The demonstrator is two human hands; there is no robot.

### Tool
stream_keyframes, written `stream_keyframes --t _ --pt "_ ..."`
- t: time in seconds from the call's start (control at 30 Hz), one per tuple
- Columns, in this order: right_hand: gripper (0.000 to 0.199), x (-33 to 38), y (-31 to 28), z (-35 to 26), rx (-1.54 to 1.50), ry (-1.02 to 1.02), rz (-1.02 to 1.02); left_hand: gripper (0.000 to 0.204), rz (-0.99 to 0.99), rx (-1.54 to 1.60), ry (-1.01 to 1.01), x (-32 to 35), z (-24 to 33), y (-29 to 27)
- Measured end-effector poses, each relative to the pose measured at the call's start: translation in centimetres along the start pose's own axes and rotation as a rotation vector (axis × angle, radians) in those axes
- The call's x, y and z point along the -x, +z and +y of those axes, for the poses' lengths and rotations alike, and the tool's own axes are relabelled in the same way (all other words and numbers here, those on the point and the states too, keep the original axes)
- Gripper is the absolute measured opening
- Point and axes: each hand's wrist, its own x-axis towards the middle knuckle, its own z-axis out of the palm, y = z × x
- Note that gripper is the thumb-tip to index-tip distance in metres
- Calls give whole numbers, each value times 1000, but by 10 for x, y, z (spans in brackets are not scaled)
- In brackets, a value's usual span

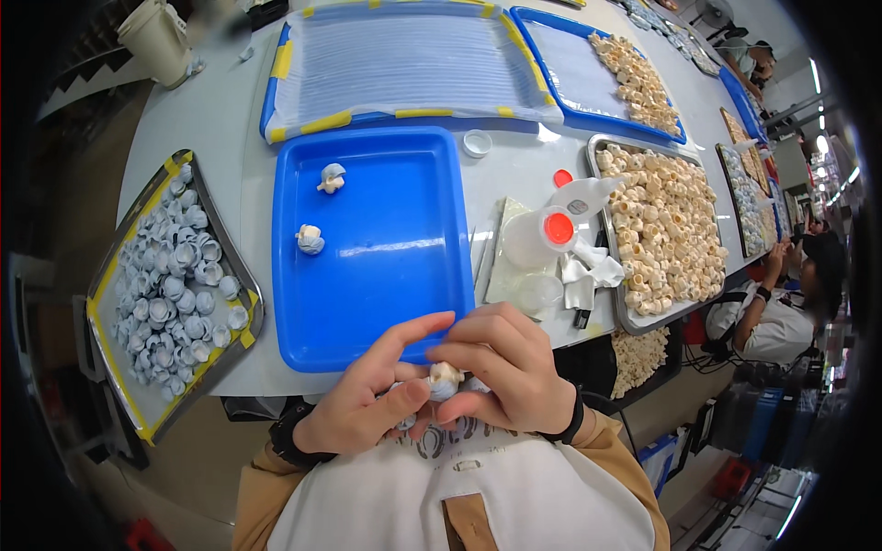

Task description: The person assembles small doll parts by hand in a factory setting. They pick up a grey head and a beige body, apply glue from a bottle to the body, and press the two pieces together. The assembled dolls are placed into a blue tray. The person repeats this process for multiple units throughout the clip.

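Close to my body, just past the near edge of the blue tray [386, 294], I hold a small piece with a cream top and a pale blue shell [445, 380]. My left hand [363, 404] has its thumb against the piece, its index finger stretched forward. My right hand [514, 367] curls over from the other side, fingertips at the top of the piece. Other pale blue bits show under my fingers, partly hidden. Inside the blue tray lie two similar cream-and-blue pieces [331, 178], one behind the other [310, 240].
At left, a yellow-taped tray [250, 308] holds many pale blue shells [170, 294]. To the right stand a red-capped bottle [537, 237], a white nozzle bottle [588, 195] and a metal tray [602, 151] of cream pieces [661, 230]. Paper-lined trays [404, 64] lie behind. A person [781, 312] sits far right.
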Motion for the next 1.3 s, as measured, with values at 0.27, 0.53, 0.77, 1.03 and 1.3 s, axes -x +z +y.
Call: stream_keyframes --t 0.27,0.53,0.77,1.03,1.3 --pt "62 3 -2 -5 -183 277 16 55 279 168 270 -6 -10 -4" --pt "22 21 -56 8 77 412 758 22 246 299 407 -1 -21 -13" --pt "33 25 -106 50 301 592 18 25 195 414 379 1 -19 -18" --pt "30 -4 -97 65 363 536 -123 19 223 357 380 5 -16 -17" --pt "25 11 -92 68 369 581 163 15 188 291 336 8 -16 -18"
